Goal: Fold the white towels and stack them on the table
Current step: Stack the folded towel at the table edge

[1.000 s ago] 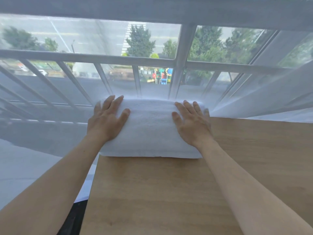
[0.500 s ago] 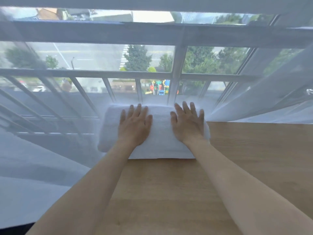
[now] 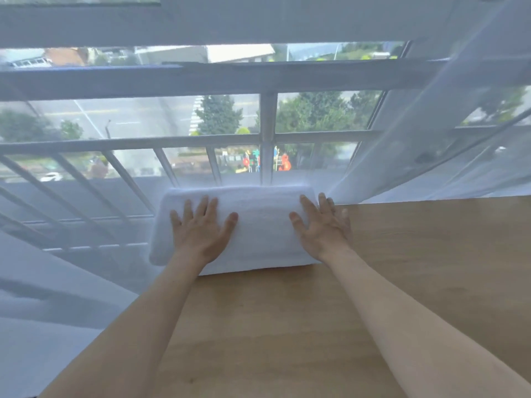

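A folded white towel (image 3: 260, 225) lies at the far left corner of the wooden table (image 3: 416, 282), its left end hanging a little past the table's edge. My left hand (image 3: 201, 231) presses flat on the towel's left half, fingers straight and spread. My right hand (image 3: 321, 226) lies flat on the towel's right end, fingers straight and reaching its right edge. I cannot tell whether it is one towel or a stack.
A sheer white curtain (image 3: 431, 124) hangs behind and to the left of the table. Behind it are a window with a metal railing (image 3: 267, 139) and a street view. The table's left edge runs under my left forearm.
My hands have slid apart across the towel, the left one leftward and the right one to the right end. The view has tilted upward.
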The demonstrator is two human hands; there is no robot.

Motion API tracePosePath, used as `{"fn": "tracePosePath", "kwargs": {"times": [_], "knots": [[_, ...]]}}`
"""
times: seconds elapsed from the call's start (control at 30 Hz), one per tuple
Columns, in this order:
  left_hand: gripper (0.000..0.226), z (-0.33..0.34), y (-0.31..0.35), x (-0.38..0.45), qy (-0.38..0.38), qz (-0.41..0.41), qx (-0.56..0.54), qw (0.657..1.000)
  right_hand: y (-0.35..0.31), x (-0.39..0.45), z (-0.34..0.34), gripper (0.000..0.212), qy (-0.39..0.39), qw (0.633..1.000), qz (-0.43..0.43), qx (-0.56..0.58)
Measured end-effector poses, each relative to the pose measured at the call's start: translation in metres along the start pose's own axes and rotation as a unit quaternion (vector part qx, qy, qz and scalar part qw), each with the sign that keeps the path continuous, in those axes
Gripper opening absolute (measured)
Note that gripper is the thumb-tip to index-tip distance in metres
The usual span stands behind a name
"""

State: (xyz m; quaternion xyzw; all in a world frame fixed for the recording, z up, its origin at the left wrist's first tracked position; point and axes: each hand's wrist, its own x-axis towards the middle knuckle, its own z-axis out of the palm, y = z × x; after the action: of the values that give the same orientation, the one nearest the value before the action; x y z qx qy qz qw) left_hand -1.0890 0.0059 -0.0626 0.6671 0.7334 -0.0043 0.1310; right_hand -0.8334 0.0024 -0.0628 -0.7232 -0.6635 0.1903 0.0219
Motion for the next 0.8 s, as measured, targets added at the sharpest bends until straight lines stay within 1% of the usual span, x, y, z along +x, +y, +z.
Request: {"fn": "tracePosePath", "kwargs": {"times": [0.1,0.23,0.4,0.5,0.57,0.67,0.73,0.8], "knots": [[0.079,-0.007,0.055,-0.021,-0.012,0.080,0.012,0.997,0.015,-0.029,-0.023,0.070,0.030,0.999,0.017,0.007],[0.072,-0.015,0.138,-0.056,-0.020,0.178,-0.010,0.984,0.064,-0.072,-0.059,0.070,0.056,0.998,0.039,0.006],[0.067,-0.009,0.243,-0.107,-0.024,0.272,0.014,0.962,0.167,-0.142,-0.094,0.071,0.107,0.992,0.068,-0.016],[0.070,0.007,0.315,-0.143,-0.041,0.301,0.014,0.953,0.246,-0.196,-0.109,0.066,0.134,0.986,0.101,-0.019],[0.072,0.026,0.364,-0.175,-0.061,0.316,0.009,0.947,0.300,-0.236,-0.116,0.067,0.123,0.983,0.132,-0.015],[0.071,0.060,0.444,-0.225,-0.082,0.353,0.063,0.930,0.382,-0.291,-0.117,0.074,0.093,0.982,0.163,-0.033],[0.072,0.071,0.499,-0.253,-0.103,0.370,0.084,0.919,0.433,-0.319,-0.115,0.075,0.066,0.981,0.177,-0.035],[0.071,0.078,0.548,-0.278,-0.098,0.393,0.086,0.910,0.473,-0.344,-0.120,0.074,0.052,0.977,0.204,-0.009]]}}
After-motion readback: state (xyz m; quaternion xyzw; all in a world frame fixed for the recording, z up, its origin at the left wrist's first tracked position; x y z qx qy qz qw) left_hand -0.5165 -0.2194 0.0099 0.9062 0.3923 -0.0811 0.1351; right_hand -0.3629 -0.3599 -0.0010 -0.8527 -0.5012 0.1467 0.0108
